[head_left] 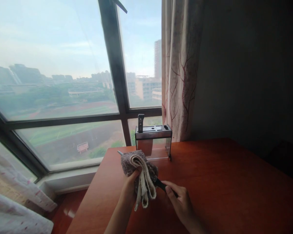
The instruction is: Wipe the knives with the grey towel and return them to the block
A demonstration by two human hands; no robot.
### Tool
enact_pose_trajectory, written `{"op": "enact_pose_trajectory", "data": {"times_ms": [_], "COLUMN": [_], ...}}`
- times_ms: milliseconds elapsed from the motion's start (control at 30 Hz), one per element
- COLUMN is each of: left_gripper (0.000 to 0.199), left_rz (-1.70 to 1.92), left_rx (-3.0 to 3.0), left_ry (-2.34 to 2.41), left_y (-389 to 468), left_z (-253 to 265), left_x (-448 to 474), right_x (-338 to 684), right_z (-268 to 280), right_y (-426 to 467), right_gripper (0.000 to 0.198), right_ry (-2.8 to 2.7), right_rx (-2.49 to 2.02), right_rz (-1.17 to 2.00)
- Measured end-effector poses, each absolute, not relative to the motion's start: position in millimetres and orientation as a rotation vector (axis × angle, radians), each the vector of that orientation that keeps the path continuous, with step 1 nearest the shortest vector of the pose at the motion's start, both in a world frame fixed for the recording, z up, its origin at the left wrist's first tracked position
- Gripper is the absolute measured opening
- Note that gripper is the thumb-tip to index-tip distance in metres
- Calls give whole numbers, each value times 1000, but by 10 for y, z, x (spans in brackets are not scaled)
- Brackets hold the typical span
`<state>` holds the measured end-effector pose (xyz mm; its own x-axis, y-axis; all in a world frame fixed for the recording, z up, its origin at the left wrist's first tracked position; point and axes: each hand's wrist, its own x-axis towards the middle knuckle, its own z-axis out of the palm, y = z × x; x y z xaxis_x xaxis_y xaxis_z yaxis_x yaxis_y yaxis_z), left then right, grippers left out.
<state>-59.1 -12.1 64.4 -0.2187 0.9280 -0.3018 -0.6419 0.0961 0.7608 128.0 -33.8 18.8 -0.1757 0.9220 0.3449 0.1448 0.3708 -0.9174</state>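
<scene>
While a towel [134, 160] is clasped around its blade by the curled left hand [130, 186], the knife [160, 184] is gripped by wrapped right hand [180, 197] fingers, above the table [215, 182], near the knife block [154, 132].

No legible text, labels, numbers or signs.

Daylight through window [63, 91]; reddish table [222, 182]; dim wall [241, 71], possibly grey.
</scene>
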Motion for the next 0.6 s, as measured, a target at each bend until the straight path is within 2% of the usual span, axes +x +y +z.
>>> {"op": "enact_pose_trajectory", "data": {"times_ms": [100,167,600], "left_gripper": [37,38,36], "left_rz": [1612,1664,1813], "left_rx": [384,382,356], "left_ry": [967,951,921], "left_y": [-118,-108,-72], "left_z": [712,738,776], "left_x": [-689,-744,-1023], "right_x": [1308,1330,1414], "right_z": [182,178,241], "right_y": [-323,-305,-318], "right_gripper": [54,58,44], "right_ry": [-1435,-1364,-1319], "right_rx": [-1016,-1013,-990], "right_rz": [1151,1188,1109]}}
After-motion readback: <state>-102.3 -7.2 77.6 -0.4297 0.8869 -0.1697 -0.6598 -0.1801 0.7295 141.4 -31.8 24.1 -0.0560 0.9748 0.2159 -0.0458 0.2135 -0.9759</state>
